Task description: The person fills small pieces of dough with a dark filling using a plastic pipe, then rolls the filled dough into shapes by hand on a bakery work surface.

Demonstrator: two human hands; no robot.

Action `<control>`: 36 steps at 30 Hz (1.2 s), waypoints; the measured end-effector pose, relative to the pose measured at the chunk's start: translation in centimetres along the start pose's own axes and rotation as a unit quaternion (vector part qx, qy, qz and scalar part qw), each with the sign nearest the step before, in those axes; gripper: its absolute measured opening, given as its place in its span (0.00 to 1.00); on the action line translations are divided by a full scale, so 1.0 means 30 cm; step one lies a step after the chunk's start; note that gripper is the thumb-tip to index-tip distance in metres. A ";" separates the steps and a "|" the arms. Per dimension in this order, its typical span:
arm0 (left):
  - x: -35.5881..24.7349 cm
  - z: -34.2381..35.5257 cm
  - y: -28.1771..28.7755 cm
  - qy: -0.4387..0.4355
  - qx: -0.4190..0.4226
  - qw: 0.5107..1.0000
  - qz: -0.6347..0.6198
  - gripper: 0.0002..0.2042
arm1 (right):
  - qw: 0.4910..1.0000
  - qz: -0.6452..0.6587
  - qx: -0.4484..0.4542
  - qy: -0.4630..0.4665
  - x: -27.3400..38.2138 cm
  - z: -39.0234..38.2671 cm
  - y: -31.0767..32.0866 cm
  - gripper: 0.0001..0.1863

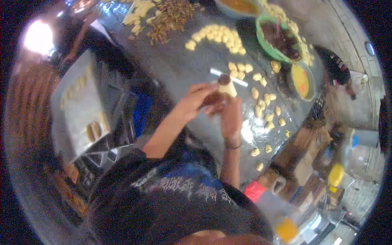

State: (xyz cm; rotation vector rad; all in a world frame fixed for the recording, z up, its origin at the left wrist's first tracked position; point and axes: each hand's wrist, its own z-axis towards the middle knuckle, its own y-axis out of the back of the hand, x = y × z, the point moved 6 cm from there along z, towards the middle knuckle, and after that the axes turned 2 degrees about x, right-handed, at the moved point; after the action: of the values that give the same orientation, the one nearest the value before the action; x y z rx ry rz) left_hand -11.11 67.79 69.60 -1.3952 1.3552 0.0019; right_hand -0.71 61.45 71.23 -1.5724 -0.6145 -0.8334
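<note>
My left hand [200, 98] and my right hand [231, 118] meet over the grey worktop, fingers curled toward each other and blurred. A dark brown patch between them could be filling or shaded fingers; I cannot tell. Just beyond the fingertips is a pale dough piece [228, 89] with a lump of brown filling [224, 79] at its far end. Whether the hands grip it or only touch it is unclear. Behind it lies a white, flat strip [239, 82], perhaps a scraper. To the right, several small dough pieces [261, 107] are scattered over the worktop.
An arc of dough pieces [216, 36] and a heap of brown pieces [169, 18] lie farther back. At the far right stand a green basin [261, 38] of dark filling and a bowl of yellow liquid [301, 81]. A tray [83, 110] with shaped pieces is at left.
</note>
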 end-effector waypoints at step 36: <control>-0.830 0.250 0.793 -0.378 -0.028 0.866 -0.327 0.20 | 0.596 -0.695 0.301 0.265 -0.624 1.795 -0.161 0.23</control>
State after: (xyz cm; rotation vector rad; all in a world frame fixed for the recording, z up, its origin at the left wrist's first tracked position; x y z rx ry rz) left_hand -30.91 96.84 67.17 -1.6030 0.2044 0.1270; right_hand -6.48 116.43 56.57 0.1353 -1.4802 -1.8481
